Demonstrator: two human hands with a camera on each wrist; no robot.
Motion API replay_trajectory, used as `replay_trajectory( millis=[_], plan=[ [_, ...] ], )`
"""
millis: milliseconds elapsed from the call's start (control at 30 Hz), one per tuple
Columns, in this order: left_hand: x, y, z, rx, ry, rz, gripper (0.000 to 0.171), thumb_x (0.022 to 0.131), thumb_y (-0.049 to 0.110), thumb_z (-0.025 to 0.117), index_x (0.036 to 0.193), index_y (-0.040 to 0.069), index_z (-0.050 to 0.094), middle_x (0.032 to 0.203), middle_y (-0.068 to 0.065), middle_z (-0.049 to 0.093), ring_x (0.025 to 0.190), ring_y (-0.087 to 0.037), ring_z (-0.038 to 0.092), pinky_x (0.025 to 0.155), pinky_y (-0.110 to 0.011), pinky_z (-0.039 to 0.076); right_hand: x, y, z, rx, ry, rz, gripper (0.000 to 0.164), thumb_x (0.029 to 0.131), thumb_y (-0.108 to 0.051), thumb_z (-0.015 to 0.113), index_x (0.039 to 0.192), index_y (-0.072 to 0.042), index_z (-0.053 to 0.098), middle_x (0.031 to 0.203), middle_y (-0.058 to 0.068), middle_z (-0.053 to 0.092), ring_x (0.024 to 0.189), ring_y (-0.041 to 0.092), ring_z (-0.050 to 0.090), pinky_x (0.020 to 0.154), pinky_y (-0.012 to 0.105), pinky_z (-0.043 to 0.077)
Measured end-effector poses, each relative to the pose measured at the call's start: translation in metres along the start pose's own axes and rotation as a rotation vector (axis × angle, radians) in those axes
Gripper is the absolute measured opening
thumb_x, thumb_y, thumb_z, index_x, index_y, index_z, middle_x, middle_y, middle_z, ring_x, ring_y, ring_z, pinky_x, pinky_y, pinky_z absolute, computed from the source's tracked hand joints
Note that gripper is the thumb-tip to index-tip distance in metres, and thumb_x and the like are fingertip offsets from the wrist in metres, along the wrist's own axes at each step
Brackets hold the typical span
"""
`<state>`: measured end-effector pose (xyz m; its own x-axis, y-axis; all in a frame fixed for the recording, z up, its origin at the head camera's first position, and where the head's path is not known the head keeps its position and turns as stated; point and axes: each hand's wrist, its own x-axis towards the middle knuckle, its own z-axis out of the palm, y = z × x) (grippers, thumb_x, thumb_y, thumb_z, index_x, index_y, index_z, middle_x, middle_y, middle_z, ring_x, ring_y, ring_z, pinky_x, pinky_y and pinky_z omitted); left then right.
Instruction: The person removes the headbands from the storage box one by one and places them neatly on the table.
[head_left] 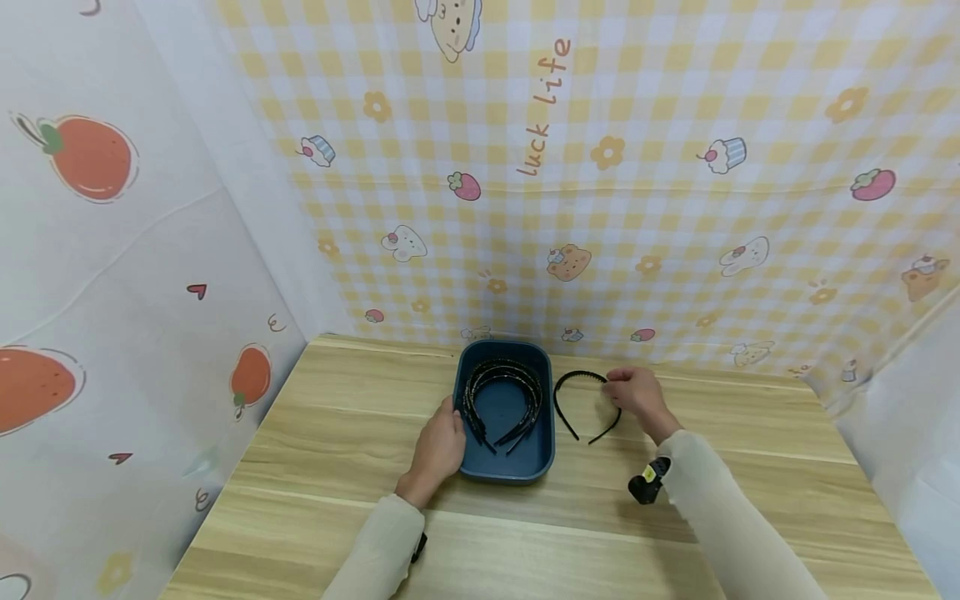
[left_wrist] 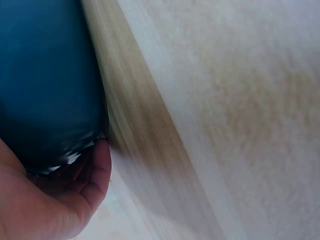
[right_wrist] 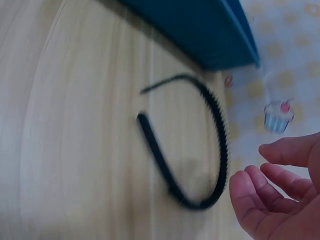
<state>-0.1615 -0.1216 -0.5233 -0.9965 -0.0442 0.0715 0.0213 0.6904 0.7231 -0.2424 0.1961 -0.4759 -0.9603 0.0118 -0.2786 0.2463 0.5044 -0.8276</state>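
Note:
A dark blue plastic bin sits on the table with several black headbands nested inside, some with gold specks. At its left wall is my left hand, fingers bent against the outer side and holding it; in the left wrist view the fingertips curve round the bin wall. To the bin's right, one black toothed headband lies on the wood, its two ends toward me. My right hand is over its right side. In the right wrist view, the relaxed fingers show a gap from the headband.
The wood-grain table reaches back to a yellow checked cloth with cartoon prints. A white cloth with fruit prints hangs on the left. Dark wrist cameras are strapped at both sleeves.

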Motion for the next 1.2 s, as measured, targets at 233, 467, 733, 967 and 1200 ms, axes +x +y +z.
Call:
replay_trajectory(
  millis=[233,467,733,967,1200],
  plan=[
    [0.000,0.001,0.000,0.002,0.003,-0.003,0.036,0.107,0.013,0.036,0.139,-0.002,0.047,0.121,-0.020,0.064,0.102,-0.032,0.065,0.083,-0.048,0.052,-0.002,-0.025,0.017,0.068,-0.044,-0.027,0.039,0.097,-0.006,0.056,0.134,0.009,0.054,0.130,0.027,0.056,0.116,0.038,0.059,0.094,0.040,0.053],
    [0.000,0.001,-0.001,-0.008,-0.001,-0.004,0.034,0.107,0.012,0.037,0.136,-0.001,0.049,0.111,-0.018,0.066,0.092,-0.028,0.064,0.078,-0.046,0.051,-0.004,-0.043,0.032,0.088,-0.087,-0.062,0.038,0.096,-0.003,0.057,0.132,0.009,0.055,0.124,0.025,0.058,0.106,0.030,0.063,0.094,0.043,0.053],
    [0.001,0.000,-0.001,-0.003,-0.002,-0.001,0.034,0.107,0.012,0.036,0.135,-0.001,0.049,0.112,-0.018,0.066,0.094,-0.028,0.064,0.079,-0.046,0.052,-0.006,-0.055,0.047,0.101,-0.106,-0.072,0.038,0.095,-0.002,0.057,0.132,0.009,0.055,0.123,0.025,0.059,0.105,0.031,0.063,0.096,0.046,0.051],
    [0.001,0.000,-0.001,-0.013,0.001,0.006,0.036,0.107,0.012,0.036,0.138,-0.003,0.048,0.124,-0.021,0.063,0.106,-0.034,0.064,0.086,-0.049,0.052,-0.009,-0.060,0.052,0.100,-0.122,-0.085,0.039,0.096,-0.002,0.058,0.133,0.010,0.054,0.121,0.023,0.060,0.111,0.039,0.061,0.095,0.046,0.052],
    [0.000,-0.001,-0.001,-0.011,0.001,0.001,0.037,0.107,0.012,0.036,0.139,-0.002,0.047,0.126,-0.021,0.063,0.108,-0.033,0.064,0.088,-0.048,0.052,-0.009,-0.061,0.058,0.091,-0.149,-0.094,0.041,0.097,-0.004,0.057,0.136,0.008,0.052,0.123,0.024,0.059,0.113,0.038,0.061,0.097,0.047,0.050]
  ],
)
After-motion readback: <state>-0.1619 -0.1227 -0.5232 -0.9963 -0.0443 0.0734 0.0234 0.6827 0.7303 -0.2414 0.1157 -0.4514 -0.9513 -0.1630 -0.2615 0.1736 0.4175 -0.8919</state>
